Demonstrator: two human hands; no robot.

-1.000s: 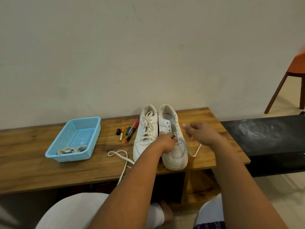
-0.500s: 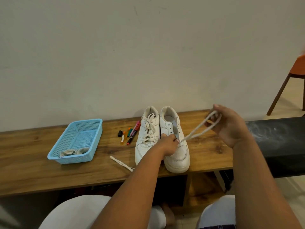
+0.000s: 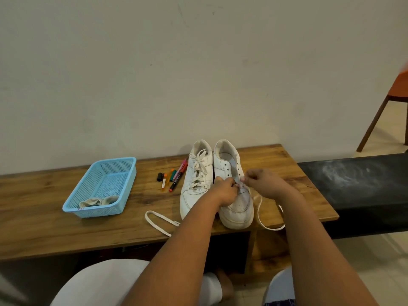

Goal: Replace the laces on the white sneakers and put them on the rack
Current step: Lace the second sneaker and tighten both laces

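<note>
Right now two white sneakers are sitting side by side on the wooden bench [image 3: 55,228], toes toward the person, heels near the wall [image 3: 198,74]. The left sneaker [image 3: 195,184] is fully laced; the right sneaker [image 3: 237,206] is showing bare eyelets along its upper part. Both hands are working low on the right sneaker's throat: the left hand [image 3: 224,192] is lying over its inner side with curled fingers pinching at the lace [image 3: 259,214] near the lowest eyelets, and the right hand [image 3: 263,183] is pinching the same lace just beside it, thumb and forefinger closed on it. The exact spot where the lace is entering the shoe is being hidden by the fingers. One end of the lace is trailing off to the right of the toe and looping over the bench's front edge; the other end [image 3: 159,219] is lying in a loop on the wood left of the shoes, passing under the left forearm. Just left of the laced sneaker a cluster of coloured markers [image 3: 174,177] is lying, and farther left a blue plastic basket [image 3: 88,186] is holding bundled pale laces [image 3: 97,200]. A black bench [image 3: 357,182] is adjoining on the right, with an orange chair [image 3: 397,89] standing beyond it
</note>
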